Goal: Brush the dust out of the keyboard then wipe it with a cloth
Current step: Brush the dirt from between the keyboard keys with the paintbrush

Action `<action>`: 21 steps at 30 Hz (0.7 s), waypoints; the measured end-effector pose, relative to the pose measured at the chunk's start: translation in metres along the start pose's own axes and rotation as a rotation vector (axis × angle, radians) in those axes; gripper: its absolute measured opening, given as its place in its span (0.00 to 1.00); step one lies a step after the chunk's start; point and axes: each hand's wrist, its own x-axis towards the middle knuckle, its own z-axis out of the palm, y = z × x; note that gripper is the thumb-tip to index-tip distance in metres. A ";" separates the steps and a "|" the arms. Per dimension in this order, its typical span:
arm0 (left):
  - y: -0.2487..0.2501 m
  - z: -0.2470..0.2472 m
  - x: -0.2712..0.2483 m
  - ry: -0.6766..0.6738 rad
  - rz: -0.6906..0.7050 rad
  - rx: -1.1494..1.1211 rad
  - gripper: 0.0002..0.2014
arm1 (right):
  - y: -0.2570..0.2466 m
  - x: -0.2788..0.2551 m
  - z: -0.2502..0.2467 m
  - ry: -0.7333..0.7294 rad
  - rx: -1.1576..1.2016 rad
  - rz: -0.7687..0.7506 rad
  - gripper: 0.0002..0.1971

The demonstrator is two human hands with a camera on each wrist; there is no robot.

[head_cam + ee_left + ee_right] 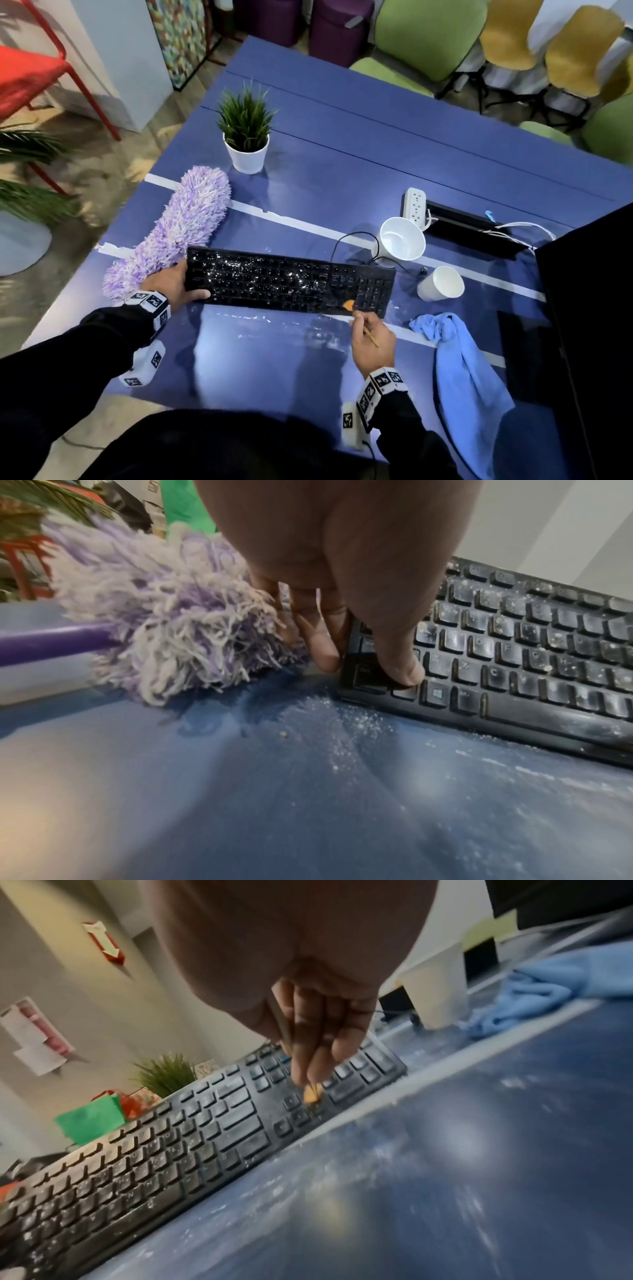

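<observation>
Head view: the keyboard (289, 279) lay lengthwise across the table (342, 164), its left end gripped by the left hand (174, 284). A brush (349, 305) (thin handle, orange bristles) was pinched in the right hand (371, 337), its tip set just left of the number pad; dusty keys stretched leftward. The cloth (466, 370) lay right of that hand.

blue table (342, 144) | keyboard (291, 279), duster (178, 226), cloth (462, 363), two cups (402, 238)
</observation>
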 end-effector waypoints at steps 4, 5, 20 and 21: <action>0.003 0.001 -0.002 0.019 -0.047 0.022 0.42 | 0.008 -0.005 0.000 0.000 0.088 0.078 0.10; 0.004 0.001 -0.003 0.011 -0.064 0.029 0.41 | 0.008 -0.006 0.001 -0.047 0.065 0.098 0.11; 0.019 -0.008 -0.013 -0.016 -0.113 0.033 0.39 | 0.003 -0.003 -0.004 -0.075 0.145 -0.024 0.09; 0.019 -0.008 -0.013 -0.014 -0.113 0.029 0.38 | 0.004 -0.003 -0.004 -0.036 0.166 0.004 0.09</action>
